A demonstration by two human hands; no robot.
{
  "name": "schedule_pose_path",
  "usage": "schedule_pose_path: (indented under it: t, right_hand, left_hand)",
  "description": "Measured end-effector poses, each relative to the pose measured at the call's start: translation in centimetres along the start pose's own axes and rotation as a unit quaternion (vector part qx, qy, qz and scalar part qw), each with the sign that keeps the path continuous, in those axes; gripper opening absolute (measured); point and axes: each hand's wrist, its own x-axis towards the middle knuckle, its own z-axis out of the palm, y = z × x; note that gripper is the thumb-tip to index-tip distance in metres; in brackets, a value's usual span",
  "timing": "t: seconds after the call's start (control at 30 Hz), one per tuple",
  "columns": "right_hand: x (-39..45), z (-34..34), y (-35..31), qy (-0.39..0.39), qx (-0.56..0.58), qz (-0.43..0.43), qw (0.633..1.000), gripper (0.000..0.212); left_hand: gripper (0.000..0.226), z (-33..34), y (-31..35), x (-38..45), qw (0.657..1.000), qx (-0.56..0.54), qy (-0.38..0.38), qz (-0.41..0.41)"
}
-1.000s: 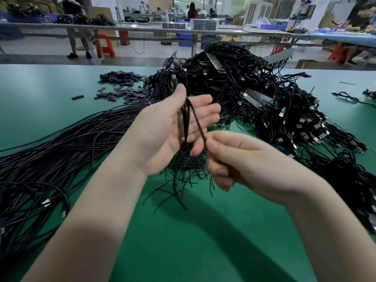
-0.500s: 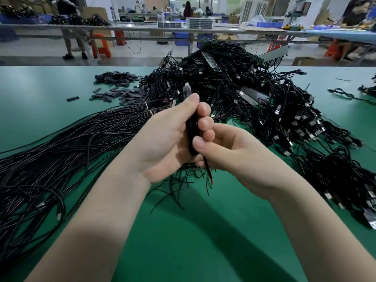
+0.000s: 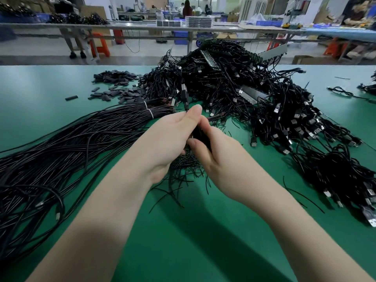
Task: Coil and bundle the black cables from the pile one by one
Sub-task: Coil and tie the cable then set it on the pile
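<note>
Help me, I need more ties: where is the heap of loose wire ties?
In the head view the ties lie on the green table at centre, under both hands, between the straight cables on the left and the cable pile.

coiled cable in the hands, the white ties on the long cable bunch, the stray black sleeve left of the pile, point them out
coiled cable (image 3: 200, 137), head view, dark loops between both hands
white ties (image 3: 150, 112), head view, the nearer tie
black sleeve (image 3: 71, 97), head view, its middle

Cable (image 3: 200, 135) mostly hidden between hands
</note>
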Motion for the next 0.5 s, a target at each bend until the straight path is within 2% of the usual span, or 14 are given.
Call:
schedule_pose_path:
  t: [0.07, 0.13, 0.17, 0.2, 0.23, 0.27, 0.3, 0.33, 0.37, 0.4, 0.43, 0.47, 0.5]
  right_hand:
    - [0.4, 0.6, 0.4, 0.013, -0.043, 0.005, 0.999, 0.022]
    - [0.8, 1.0, 1.5, 0.03, -0.066, 0.05, 0.996, 0.02]
    - [1.1, 1.0, 2.3, 0.033, -0.025, 0.089, 0.995, 0.023]
    - [1.3, 0.7, 3.1, 0.026, 0.052, 0.135, 0.989, 0.026]
    - [1.4, 0.4, 3.8, 0.01, 0.144, 0.182, 0.973, 0.027]
    - [1.5, 0.0, 4.5, -0.023, 0.221, 0.22, 0.95, 0.026]
    - [1.4, -0.3, 5.2, -0.069, 0.268, 0.236, 0.932, 0.025]
    - [1.3, -0.5, 5.8, -0.12, 0.289, 0.24, 0.919, 0.025]
    - [1.1, -0.6, 6.1, -0.173, 0.295, 0.238, 0.909, 0.026]
    - [0.8, -0.6, 6.3, -0.223, 0.291, 0.233, 0.901, 0.028]
    - [0.7, -0.6, 6.4, -0.268, 0.278, 0.227, 0.894, 0.029]
    - [0.5, -0.6, 6.5, -0.304, 0.256, 0.222, 0.89, 0.028]
    - [0.4, -0.7, 6.5, -0.333, 0.227, 0.217, 0.889, 0.028]
  left_hand:
    - [0.041, 0.2, -0.2, 0.2, 0.999, -0.017, -0.003, -0.031]
    - [0.03, 0.0, -0.1, 0.2, 0.99, -0.105, -0.038, -0.089]
    - [0.029, -0.2, 0.1, 0.2, 0.981, -0.154, -0.045, -0.111]
    - [0.029, -0.6, 0.0, 0.2, 0.982, -0.156, -0.032, -0.105]
    - [0.032, -1.1, -0.2, 0.4, 0.995, -0.082, -0.008, -0.061]
    - [0.037, -1.5, -0.4, 0.5, 0.997, 0.069, 0.019, 0.02]
    - [0.044, -1.6, -0.7, 0.6, 0.96, 0.248, 0.044, 0.12]
    - [0.052, -1.5, -0.9, 0.7, 0.889, 0.406, 0.054, 0.204]
    - [0.058, -1.0, -1.2, 0.7, 0.818, 0.521, 0.033, 0.242]
    - [0.062, -0.5, -1.5, 0.8, 0.761, 0.602, -0.009, 0.242]
    - [0.063, 0.2, -1.9, 0.9, 0.719, 0.656, -0.058, 0.222]
    - [0.059, 0.8, -2.2, 1.0, 0.695, 0.685, -0.102, 0.195]
    - [0.053, 1.1, -2.5, 0.9, 0.688, 0.693, -0.131, 0.172]
